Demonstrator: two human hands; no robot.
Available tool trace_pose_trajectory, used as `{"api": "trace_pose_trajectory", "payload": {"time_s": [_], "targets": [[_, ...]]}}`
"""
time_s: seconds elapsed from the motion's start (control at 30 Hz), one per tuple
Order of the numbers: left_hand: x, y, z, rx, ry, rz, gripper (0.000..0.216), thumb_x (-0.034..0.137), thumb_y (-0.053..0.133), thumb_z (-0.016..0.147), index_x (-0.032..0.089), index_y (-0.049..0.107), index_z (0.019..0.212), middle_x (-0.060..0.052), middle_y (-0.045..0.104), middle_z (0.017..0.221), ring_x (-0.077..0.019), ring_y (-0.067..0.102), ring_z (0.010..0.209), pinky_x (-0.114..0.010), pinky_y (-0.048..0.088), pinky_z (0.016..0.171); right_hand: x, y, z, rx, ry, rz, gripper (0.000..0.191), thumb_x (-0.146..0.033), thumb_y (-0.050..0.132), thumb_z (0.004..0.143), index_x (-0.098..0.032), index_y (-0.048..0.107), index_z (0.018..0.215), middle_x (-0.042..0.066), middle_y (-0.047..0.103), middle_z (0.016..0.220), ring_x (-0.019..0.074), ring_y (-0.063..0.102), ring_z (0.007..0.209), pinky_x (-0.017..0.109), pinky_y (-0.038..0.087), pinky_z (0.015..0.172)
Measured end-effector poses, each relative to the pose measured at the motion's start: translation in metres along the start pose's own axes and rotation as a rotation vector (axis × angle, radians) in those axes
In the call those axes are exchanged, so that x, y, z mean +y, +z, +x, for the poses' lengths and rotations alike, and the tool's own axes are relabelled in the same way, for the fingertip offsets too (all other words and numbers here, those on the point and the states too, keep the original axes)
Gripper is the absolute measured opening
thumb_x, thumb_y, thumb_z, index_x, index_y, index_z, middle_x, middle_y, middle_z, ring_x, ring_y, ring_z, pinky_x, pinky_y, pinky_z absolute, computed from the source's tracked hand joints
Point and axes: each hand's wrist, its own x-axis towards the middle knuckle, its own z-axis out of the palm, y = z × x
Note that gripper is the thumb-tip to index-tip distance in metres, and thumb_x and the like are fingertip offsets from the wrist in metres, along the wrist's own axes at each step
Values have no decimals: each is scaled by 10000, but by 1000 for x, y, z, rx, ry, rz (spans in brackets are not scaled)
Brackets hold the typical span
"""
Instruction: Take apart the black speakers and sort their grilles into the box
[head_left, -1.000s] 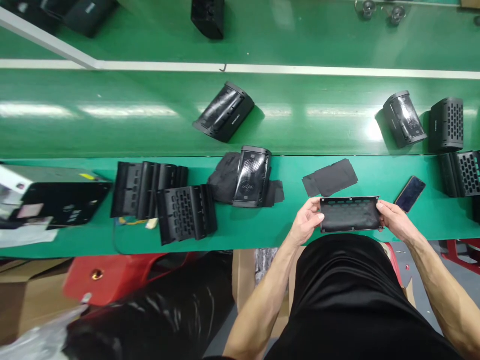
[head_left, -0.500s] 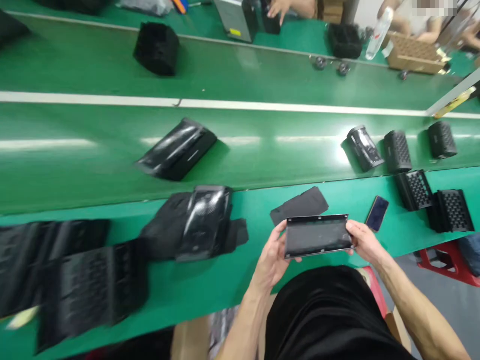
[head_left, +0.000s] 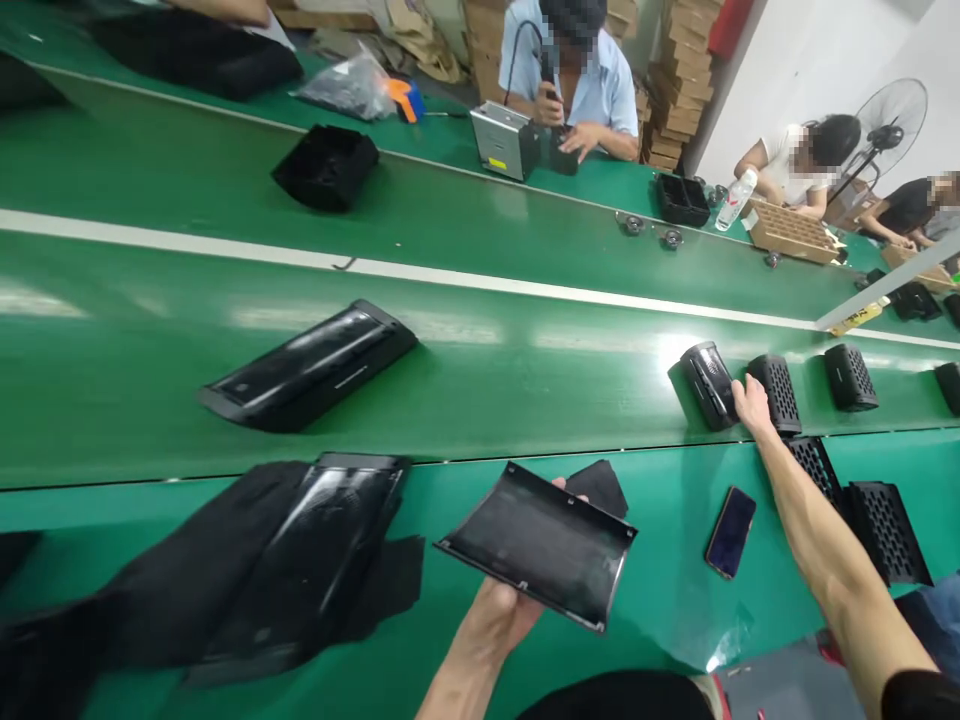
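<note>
My left hand [head_left: 499, 610] is closed on a black plastic cover [head_left: 536, 540], supporting it from below with some fingertips showing at its far edge. The cover's hollow inner side, with small clips along its edges, faces up. My right hand [head_left: 752, 405] is stretched out to a glossy black casing [head_left: 709, 385] on the green belt. Its fingers are against the casing's right side and partly hidden. Just to the right stands a perforated black casing [head_left: 776, 392]. Under the cover's far edge lies a flat black piece [head_left: 600, 488].
A phone [head_left: 731, 532] and perforated panels [head_left: 889, 530] lie on the near table. Another glossy casing [head_left: 311, 365] rests on the belt, and a larger glossy panel [head_left: 307, 560] lies near left. Across the belt a co-worker [head_left: 570, 90] works beside a metal box [head_left: 504, 140].
My right hand has let go of the cover and moved forward and right to the glossy casing. The cover, now in my left hand alone, has moved left and turned. The view has tilted up.
</note>
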Motion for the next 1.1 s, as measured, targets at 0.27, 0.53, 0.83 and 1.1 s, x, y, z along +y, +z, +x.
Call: {"api": "trace_pose_trajectory", "payload": {"time_s": [0.27,0.53,0.83,1.1], "targets": [[5,-4,5,-11,11,-207,1219,710,966,616,281,498,1657,-171,671,1540,-517,499,1524,-649,430,1266,33,39,40,-149,64,-95,852,-460,933,734,-142,639,1469,190,699,1409,345,673,1309,464,504,1161],[3,-22,-10,215,-44,-242,1135,539,1046,464,407,642,1517,-47,800,1360,-511,594,1444,-647,557,1167,0,69,17,-257,65,177,1200,-574,962,615,-234,446,1644,137,593,1594,359,559,1446,494,396,1269],[-8,2,-6,-162,-26,-135,952,696,913,747,262,631,1546,-157,573,1652,-450,556,1499,-605,483,1241,-21,23,-103,-325,235,747,958,-652,904,666,-234,608,1476,111,741,1384,357,716,1209,478,599,1052],[-34,46,41,-186,83,-95,760,639,933,749,203,773,1351,-167,737,1443,-451,647,1388,-571,553,1133,-80,-23,-191,-449,-114,329,1191,-648,848,830,-270,216,1766,167,547,1649,377,638,1411,522,571,1115]]}}
